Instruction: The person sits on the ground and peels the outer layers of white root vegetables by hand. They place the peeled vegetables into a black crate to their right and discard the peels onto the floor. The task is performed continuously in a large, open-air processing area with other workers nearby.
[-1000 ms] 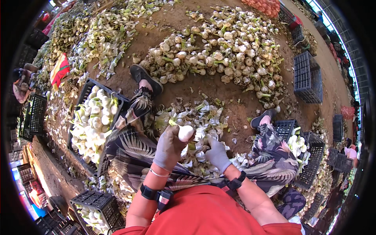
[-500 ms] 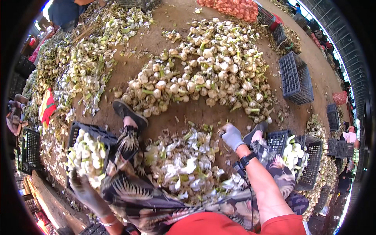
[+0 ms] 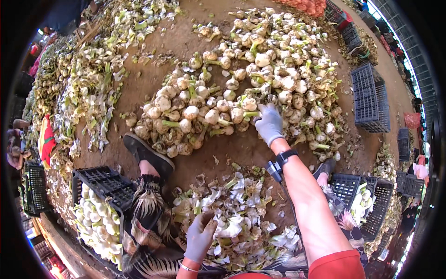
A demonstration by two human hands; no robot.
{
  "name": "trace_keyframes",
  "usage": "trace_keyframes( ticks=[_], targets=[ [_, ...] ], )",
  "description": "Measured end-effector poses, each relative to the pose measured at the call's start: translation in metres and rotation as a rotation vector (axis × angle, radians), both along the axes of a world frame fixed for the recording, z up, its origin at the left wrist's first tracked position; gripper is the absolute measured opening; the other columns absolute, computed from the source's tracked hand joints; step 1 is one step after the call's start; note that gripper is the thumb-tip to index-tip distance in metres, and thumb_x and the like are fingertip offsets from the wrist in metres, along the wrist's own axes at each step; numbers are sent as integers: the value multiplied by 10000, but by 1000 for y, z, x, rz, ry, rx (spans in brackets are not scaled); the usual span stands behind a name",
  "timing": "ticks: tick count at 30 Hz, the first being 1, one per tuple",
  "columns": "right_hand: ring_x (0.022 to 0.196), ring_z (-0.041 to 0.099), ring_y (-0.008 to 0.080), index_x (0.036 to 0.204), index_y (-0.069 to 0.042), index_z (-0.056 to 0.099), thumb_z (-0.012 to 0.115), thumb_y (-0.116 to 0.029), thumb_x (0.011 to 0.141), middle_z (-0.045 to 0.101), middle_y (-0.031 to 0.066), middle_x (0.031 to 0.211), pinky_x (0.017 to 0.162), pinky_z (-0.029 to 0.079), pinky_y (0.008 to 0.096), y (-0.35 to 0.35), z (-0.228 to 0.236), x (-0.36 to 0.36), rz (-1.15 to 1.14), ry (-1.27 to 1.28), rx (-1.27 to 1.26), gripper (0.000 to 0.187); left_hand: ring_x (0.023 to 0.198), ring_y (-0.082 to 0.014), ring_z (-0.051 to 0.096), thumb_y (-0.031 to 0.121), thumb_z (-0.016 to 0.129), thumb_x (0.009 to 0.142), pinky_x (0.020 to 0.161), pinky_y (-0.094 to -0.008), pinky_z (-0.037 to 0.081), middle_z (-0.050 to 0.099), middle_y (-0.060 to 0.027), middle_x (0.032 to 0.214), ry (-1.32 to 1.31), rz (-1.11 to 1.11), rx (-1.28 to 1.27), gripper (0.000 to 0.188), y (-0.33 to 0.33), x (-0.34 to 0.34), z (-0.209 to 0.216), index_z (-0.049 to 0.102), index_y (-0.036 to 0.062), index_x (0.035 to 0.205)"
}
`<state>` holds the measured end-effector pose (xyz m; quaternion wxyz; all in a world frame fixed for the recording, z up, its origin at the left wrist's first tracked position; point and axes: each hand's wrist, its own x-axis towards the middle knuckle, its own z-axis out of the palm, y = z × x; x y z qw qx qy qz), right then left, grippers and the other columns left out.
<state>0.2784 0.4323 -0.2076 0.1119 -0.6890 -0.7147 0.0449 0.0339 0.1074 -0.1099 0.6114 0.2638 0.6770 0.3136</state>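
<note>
My right hand (image 3: 270, 124), in a pale glove, reaches to the near edge of a heap of untrimmed garlic bulbs (image 3: 260, 60). Its fingers are curled against the bulbs; a small dark thing shows beside them, too little of it to name. Lower down, my left hand (image 3: 200, 236), also gloved, hovers over a pile of peeled garlic skins (image 3: 227, 204). Its thumb and fingers are bent but apart, and nothing shows between them. By my left leg, a black crate (image 3: 109, 186) lies tilted with cleaned white garlic (image 3: 96, 214) in its mouth.
Beside my right leg stand black crates (image 3: 378, 209) with more white garlic (image 3: 362, 202). A dark empty crate (image 3: 370, 97) sits beyond the heap's right side. Scattered leaves and skins (image 3: 88, 93) cover the ground at left. Red net sacks (image 3: 304, 5) lie at the back.
My right hand has moved forward from beside my right foot to the garlic heap. My left hand has come from the left crate to over the skins. The view has shifted slightly.
</note>
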Motion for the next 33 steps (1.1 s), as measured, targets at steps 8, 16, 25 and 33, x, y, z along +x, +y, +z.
trace_keyframes(
  ticks=[8,16,25,33],
  targets=[
    [911,671,144,1194,29,658,589,-198,1033,716,90,1082,809,549,253,-224,64,-69,-13,1431,-665,287,1102,-280,635,147,736,868,977,-389,506,625,-185,1221,242,-52,285,670,0,18,27,444,-20,1447],
    [896,620,145,1072,-2,688,584,-197,1005,687,53,973,800,497,337,-316,105,-87,-20,1367,-665,231,1047,-400,632,288,728,907,899,-441,523,633,-228,1172,434,-59,578,519,-36,5,61,550,43,1328],
    [684,570,78,937,27,743,638,-74,963,680,5,803,592,461,279,-347,175,-92,-79,1531,-532,148,1161,-403,610,296,707,901,976,-431,494,613,-234,1226,484,-115,598,604,-78,7,93,505,5,1390],
    [746,590,98,893,36,716,583,-25,946,678,41,822,641,478,285,-364,179,-67,21,1221,-280,155,1160,-410,596,266,714,905,967,-450,519,542,-229,1324,516,-260,655,623,-92,32,109,476,55,1441]
  ],
)
